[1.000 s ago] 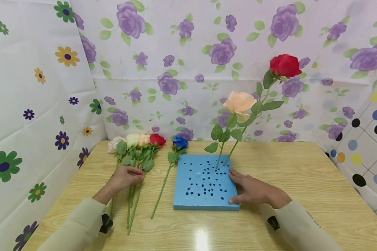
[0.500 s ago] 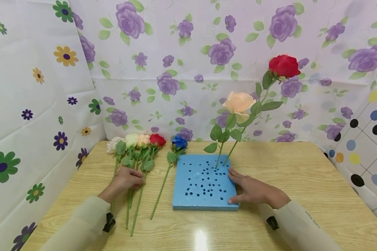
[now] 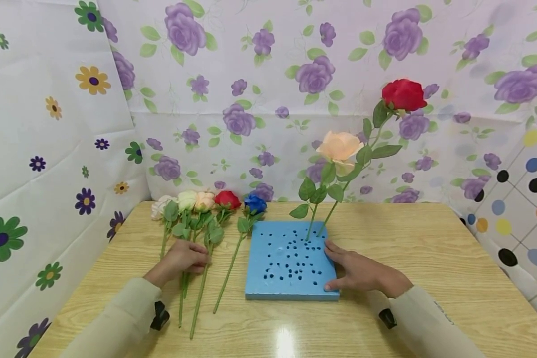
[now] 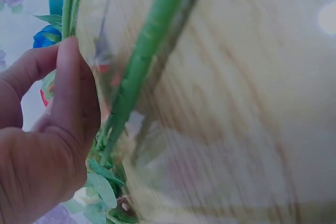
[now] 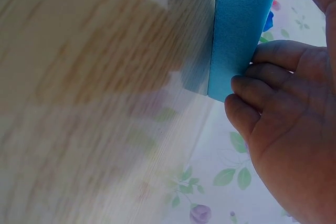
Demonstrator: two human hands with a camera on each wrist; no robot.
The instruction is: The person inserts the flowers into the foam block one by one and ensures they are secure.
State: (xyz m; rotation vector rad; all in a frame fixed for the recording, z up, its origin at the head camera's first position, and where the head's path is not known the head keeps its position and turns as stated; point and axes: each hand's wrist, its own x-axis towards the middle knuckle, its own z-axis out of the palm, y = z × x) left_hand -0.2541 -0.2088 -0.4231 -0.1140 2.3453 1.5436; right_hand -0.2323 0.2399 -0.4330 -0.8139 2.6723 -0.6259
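My left hand (image 3: 181,262) pinches the green stem of a red rose (image 3: 227,199) lying at the right of the bunch on the table. The left wrist view shows thumb and finger meeting on a stem (image 4: 68,3); curled fingers hide part of it. Beside it lie a peach rose (image 3: 204,201), a pale green rose (image 3: 186,200) and a white rose (image 3: 161,207). My right hand (image 3: 362,269) rests against the right side of a blue foam block (image 3: 261,253) with many holes, thumb and fingers spread along its edge. Another peach rose (image 3: 339,146) and red rose (image 3: 403,94) stand in the block.
A blue rose (image 3: 254,203) lies between the bunch and the block, its stem pointing toward me. The wooden table (image 3: 411,233) meets a flower-print cloth (image 3: 268,89) at the back, with patterned cloths at both sides.
My left hand has shifted slightly right and down along the stems, its fingers closing on one. The red rose has slid a little right, away from the bunch. My right hand stays on the block.
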